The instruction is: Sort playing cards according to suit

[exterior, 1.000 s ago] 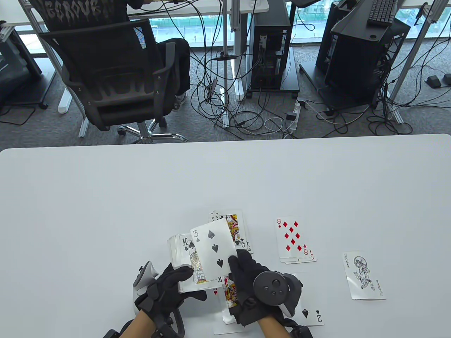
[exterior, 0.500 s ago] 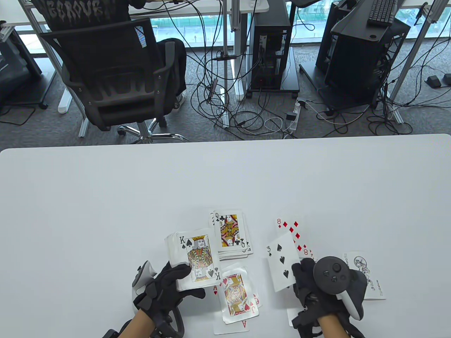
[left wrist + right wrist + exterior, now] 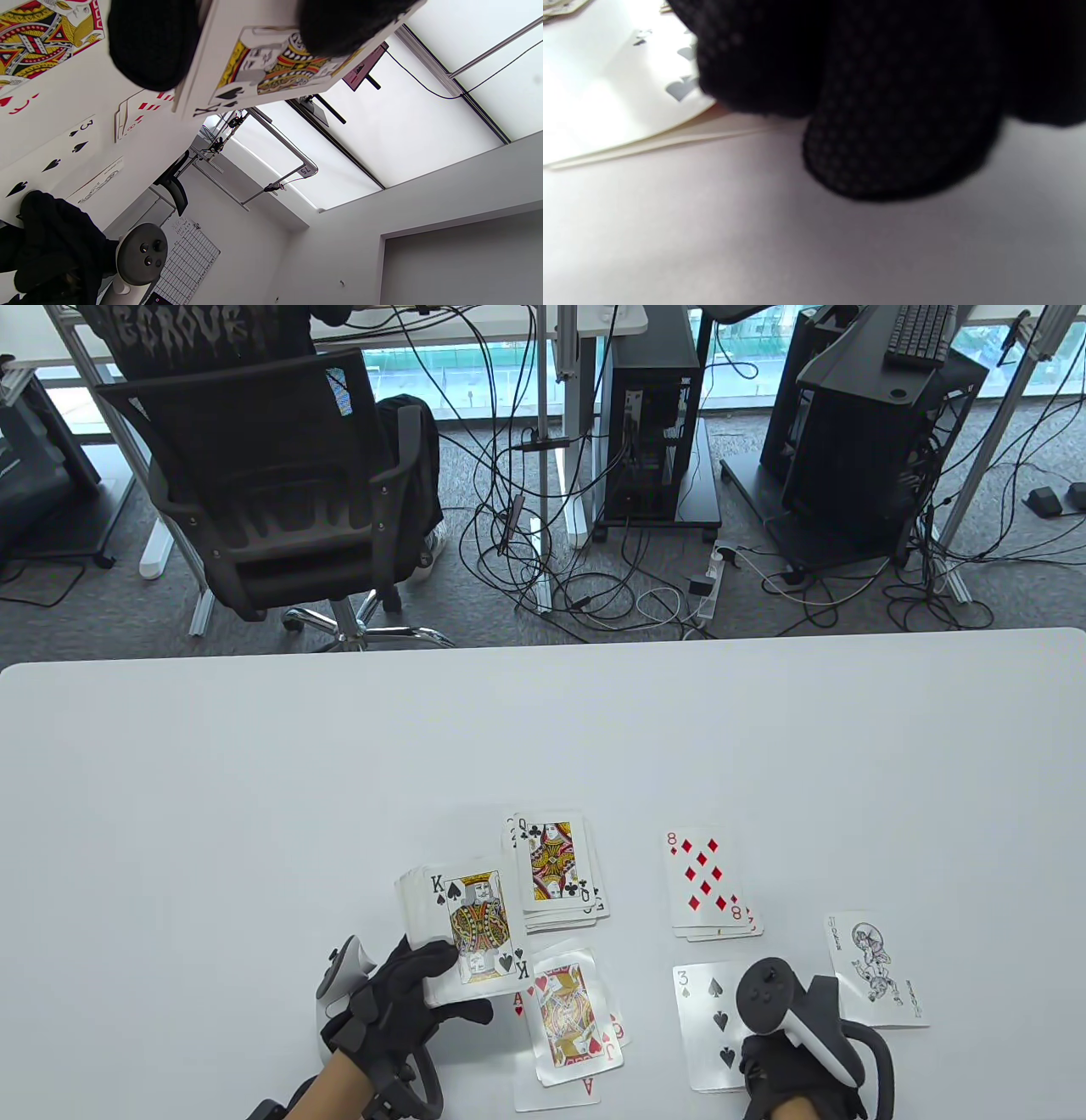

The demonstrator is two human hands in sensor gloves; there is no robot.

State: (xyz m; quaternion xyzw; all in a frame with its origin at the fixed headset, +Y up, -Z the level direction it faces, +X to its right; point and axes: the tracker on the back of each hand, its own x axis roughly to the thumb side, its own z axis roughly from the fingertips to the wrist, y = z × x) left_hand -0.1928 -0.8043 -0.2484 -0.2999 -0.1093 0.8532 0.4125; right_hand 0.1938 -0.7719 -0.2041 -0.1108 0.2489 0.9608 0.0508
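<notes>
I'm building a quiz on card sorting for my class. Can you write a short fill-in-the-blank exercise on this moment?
1. The top card of the deck gripped by the left hand is the king of ____.
2. The right hand is at the near edge of the ____ of spades, lying face up on the table.
3. The diamonds pile shows an ____ on top.
4. The lone card at far right is a ____.

Missing words: spades; three; eight; joker
</notes>
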